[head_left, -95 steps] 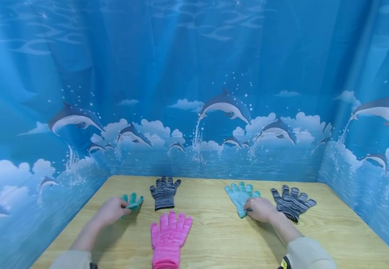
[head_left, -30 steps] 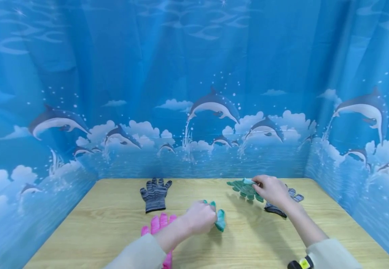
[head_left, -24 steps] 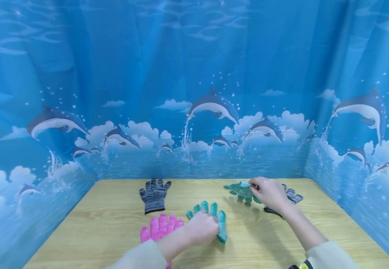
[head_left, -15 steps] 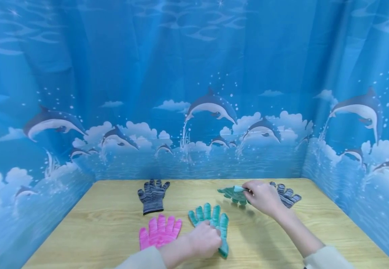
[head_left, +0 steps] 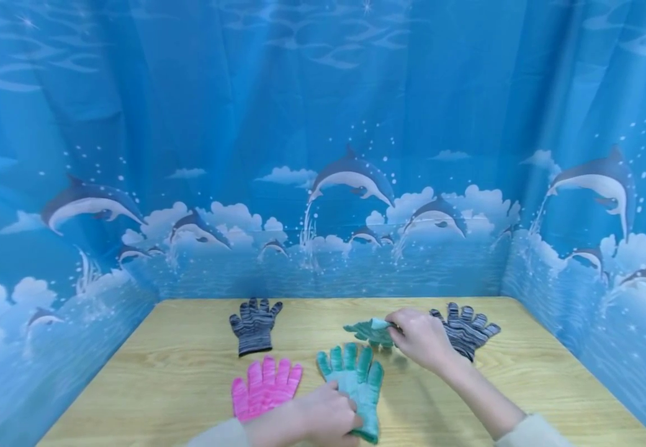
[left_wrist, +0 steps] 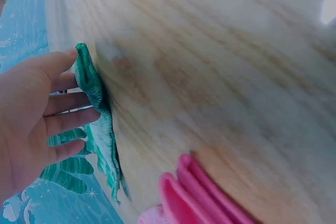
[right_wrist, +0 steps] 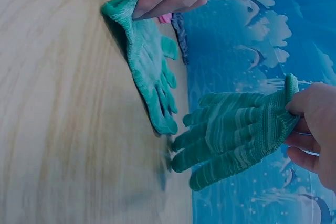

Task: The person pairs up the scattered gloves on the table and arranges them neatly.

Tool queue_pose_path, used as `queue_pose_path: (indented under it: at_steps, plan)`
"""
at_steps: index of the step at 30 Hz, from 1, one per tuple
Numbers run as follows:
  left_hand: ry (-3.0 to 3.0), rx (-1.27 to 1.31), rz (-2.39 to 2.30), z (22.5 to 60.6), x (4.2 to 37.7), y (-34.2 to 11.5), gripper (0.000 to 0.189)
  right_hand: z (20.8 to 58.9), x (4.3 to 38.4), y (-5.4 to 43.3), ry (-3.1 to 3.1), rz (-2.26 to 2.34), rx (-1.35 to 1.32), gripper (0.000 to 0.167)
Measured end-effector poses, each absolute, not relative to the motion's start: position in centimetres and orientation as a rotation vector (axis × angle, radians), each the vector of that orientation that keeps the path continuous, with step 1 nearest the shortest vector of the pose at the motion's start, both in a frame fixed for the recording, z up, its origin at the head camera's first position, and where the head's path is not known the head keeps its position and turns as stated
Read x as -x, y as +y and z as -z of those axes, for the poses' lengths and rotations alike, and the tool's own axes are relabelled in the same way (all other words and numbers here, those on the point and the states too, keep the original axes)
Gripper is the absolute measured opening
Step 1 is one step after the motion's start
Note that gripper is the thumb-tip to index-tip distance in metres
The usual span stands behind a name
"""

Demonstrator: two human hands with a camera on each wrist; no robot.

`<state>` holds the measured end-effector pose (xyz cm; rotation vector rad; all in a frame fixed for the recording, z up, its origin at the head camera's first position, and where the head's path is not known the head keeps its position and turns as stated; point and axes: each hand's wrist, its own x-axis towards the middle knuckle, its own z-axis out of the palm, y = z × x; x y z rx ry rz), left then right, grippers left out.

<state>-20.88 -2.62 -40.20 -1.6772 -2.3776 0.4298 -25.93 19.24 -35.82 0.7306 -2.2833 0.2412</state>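
In the head view my left hand lies over the cuff of a green knit glove, which is spread palm-down or palm-up on the table with its fingers pointing away. The left wrist view shows my left fingers fairly straight, their tips at the cuff. My right hand pinches the cuff of a second green glove between thumb and fingers. This glove hangs raised off the table, just beyond the first one, its fingers pointing left in the right wrist view.
A pink glove lies left of my left hand, partly under that forearm. One grey-black striped glove lies at the back left, another grey-black striped glove beyond my right wrist. A blue dolphin-print curtain encloses the wooden table.
My left hand has carried its green glove from the left to the middle and laid it down, drawing back toward me. My right hand has lifted the other and moved it left and nearer.
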Motion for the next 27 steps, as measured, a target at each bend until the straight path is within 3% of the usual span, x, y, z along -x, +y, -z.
queue_pose_path:
  at_steps: [8,20,27]
  plan:
    - [-2.374,1.72,-0.421,40.7,21.0,-3.1,0.018,36.0,26.3,17.7,-2.193,-0.228,-0.752,0.014]
    - [-2.426,1.739,-0.339,40.6,20.8,-3.4,0.018,38.2,25.0,15.5,-1.951,-0.121,-1.121,0.018]
    - [-2.381,1.798,-0.372,40.6,20.8,-4.5,0.034,39.3,24.2,15.8,-2.009,-0.147,-1.131,0.02]
